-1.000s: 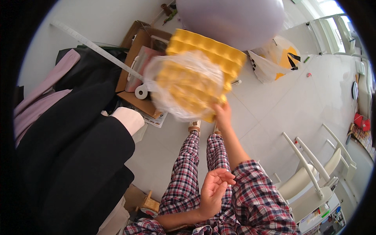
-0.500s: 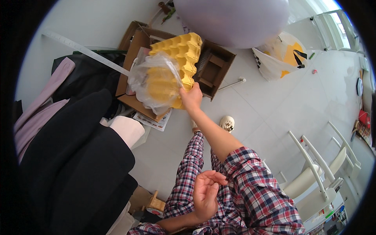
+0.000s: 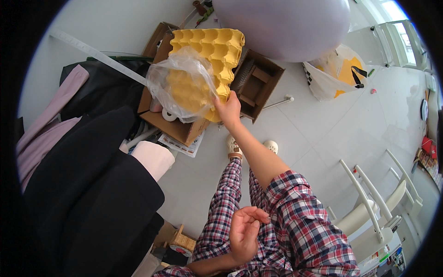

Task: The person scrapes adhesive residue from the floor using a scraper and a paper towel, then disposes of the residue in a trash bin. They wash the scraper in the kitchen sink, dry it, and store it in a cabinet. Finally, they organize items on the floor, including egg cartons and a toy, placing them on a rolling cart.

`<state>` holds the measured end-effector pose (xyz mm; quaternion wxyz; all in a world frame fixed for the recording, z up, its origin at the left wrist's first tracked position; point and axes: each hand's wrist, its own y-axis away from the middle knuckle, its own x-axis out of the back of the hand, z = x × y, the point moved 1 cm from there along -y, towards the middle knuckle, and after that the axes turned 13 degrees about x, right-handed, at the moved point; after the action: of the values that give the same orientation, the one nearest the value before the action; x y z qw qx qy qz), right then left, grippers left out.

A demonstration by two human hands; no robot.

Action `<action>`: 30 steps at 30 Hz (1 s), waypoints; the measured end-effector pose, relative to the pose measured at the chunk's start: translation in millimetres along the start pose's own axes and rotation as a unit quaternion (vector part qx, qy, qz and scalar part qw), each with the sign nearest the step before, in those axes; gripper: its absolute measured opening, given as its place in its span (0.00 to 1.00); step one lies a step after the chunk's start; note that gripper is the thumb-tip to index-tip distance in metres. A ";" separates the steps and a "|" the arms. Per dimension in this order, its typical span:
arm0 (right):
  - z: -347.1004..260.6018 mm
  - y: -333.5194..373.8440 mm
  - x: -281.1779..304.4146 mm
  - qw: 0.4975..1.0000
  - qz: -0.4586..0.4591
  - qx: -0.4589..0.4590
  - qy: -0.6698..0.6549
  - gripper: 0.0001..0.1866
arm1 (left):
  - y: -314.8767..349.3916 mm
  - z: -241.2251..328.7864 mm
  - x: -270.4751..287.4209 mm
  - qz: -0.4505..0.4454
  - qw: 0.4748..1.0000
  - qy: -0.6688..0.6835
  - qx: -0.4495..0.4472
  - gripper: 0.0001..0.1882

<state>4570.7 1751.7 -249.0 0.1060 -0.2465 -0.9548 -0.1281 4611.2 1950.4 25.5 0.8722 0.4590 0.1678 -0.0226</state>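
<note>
My right hand (image 3: 229, 111) reaches forward and grips the lower edge of a yellow egg tray (image 3: 226, 48), a moulded sheet with rows of cups. A clear crumpled plastic bag (image 3: 159, 81) hangs over the tray's lower left part, also pinched at my fingers. Both are above an opened cardboard box (image 3: 177, 134), which they partly cover. Inside that box a white roll (image 3: 169, 115) shows beneath the bag. Close to my body, my left hand (image 3: 244, 234) is palm up with loosely curled fingers and holds nothing.
A second brown box (image 3: 258, 76) stands right of the first. A large pale balloon (image 3: 286, 27) fills the top. Beyond it sits a white and yellow bag (image 3: 334, 74). Black cloth (image 3: 97, 184) hangs at left; white chairs (image 3: 374, 203) stand at right.
The egg tray and bag have risen slightly and turned flatter toward me, uncovering the white roll in the box. My left foot has come further into view. My left hand has barely moved.
</note>
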 end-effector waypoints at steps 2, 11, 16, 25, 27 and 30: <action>4.7 -8.8 -6.3 1.000 0.003 -0.006 0.007 0.21 | 0.2 -1.6 3.5 0.003 1.000 -0.008 0.002 0.16; 37.8 -52.6 -2.9 0.995 -0.023 -0.054 -0.086 0.20 | -5.9 -1.1 10.1 0.015 1.000 0.004 -0.006 0.16; 37.3 -61.7 -7.2 0.991 -0.073 -0.101 0.045 0.27 | -10.0 -3.4 8.0 0.034 0.999 0.021 0.001 0.16; 56.9 -35.3 28.9 0.991 -0.069 -0.001 -0.114 0.26 | -16.0 0.2 13.0 0.026 1.000 -0.005 0.005 0.16; 93.4 -22.4 42.4 0.991 0.034 -0.042 -0.124 0.17 | -20.1 -1.5 16.1 0.035 0.999 -0.019 0.000 0.16; 131.8 -23.3 52.7 0.971 -0.074 -0.028 0.226 0.16 | -26.7 -3.0 18.6 0.055 0.998 -0.039 0.002 0.14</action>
<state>4495.7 1794.5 -364.0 0.3028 -0.1423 -0.9177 -0.2143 4622.7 1939.6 -3.1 0.8771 0.4680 0.1081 0.0067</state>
